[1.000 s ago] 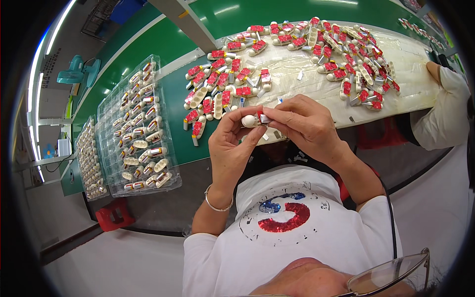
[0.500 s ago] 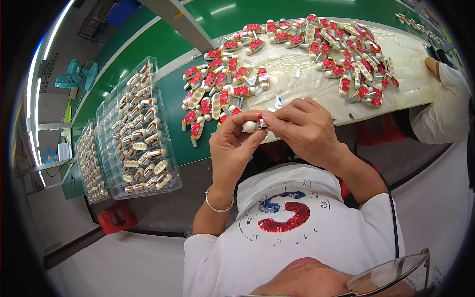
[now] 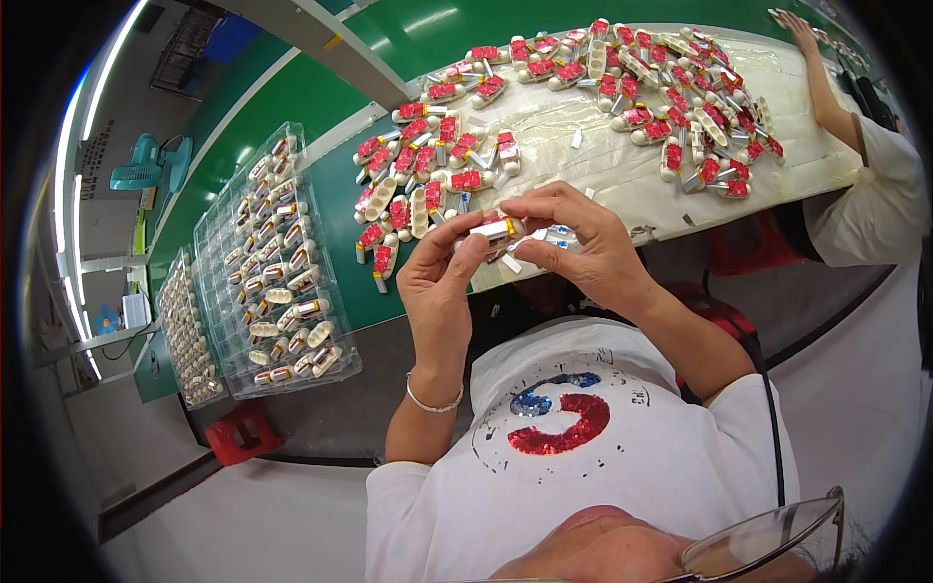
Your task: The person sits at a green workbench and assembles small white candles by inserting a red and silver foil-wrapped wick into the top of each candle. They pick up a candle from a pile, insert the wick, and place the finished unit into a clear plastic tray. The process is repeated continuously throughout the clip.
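Note:
Both hands meet over the near edge of the green table [image 3: 321, 107]. My left hand [image 3: 439, 282] and my right hand [image 3: 581, 240] together pinch one small cream, capsule-shaped part [image 3: 498, 230] with a yellow end, held between thumbs and fingertips. Just beyond them lies a spread of several similar cream parts with red labels [image 3: 437, 155] on a pale sheet [image 3: 622, 165]. A bracelet circles my left wrist.
A clear plastic tray [image 3: 277, 267] filled with finished cream parts stands at the left, a second tray [image 3: 185, 330] beyond it. Another person's arm in a white sleeve [image 3: 880, 185] reaches onto the table at the right. A red stool [image 3: 238, 437] sits on the floor below.
The hands have shifted a little while turning the small part between the fingers; its yellow end now shows. The piles and trays stay as they were.

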Demonstrator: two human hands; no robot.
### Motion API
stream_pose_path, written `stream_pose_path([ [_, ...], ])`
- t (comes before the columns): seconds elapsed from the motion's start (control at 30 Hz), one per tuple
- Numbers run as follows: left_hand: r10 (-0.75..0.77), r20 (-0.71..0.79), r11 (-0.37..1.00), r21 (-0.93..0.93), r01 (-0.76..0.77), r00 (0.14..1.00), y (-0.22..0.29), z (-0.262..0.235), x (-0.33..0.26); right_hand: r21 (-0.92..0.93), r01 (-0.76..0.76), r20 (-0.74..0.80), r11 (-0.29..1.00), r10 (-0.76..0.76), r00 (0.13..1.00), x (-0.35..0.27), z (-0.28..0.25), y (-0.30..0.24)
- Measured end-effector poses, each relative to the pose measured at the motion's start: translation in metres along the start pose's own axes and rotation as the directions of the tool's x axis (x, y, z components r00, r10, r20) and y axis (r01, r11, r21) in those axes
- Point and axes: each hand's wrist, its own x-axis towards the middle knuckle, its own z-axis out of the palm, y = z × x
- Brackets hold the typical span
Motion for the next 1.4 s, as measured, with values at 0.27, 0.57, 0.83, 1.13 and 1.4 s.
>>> stream_pose_path([
  [0.27, 0.061, 0.021, 0.993, 0.1, -0.063, 0.998, 0.006, 0.011, -0.008, 0.265, -0.173, 0.013, 0.949, 0.176, 0.984, 0.0, 0.0, 0.004],
  [0.57, 0.164, 0.08, 0.956, 0.235, -0.178, 0.983, 0.006, 0.011, -0.009, 0.435, -0.218, 0.026, 0.874, 0.23, 0.973, -0.001, 0.005, 0.008],
  [0.83, 0.224, 0.09, 0.943, 0.232, -0.24, 0.97, -0.005, 0.006, 0.002, 0.524, -0.194, 0.055, 0.83, 0.194, 0.979, 0.007, 0.009, 0.022],
  [1.13, 0.412, 0.265, 0.718, 0.495, -0.49, 0.872, 0.0, 0.006, 0.002, 0.51, -0.296, 0.033, 0.808, 0.325, 0.945, 0.008, 0.008, 0.01],
  [1.4, 0.363, 0.22, 0.745, 0.515, -0.424, 0.905, -0.003, 0.006, 0.002, 0.743, -0.187, -0.059, 0.643, 0.341, 0.938, -0.007, 0.029, 0.027],
])
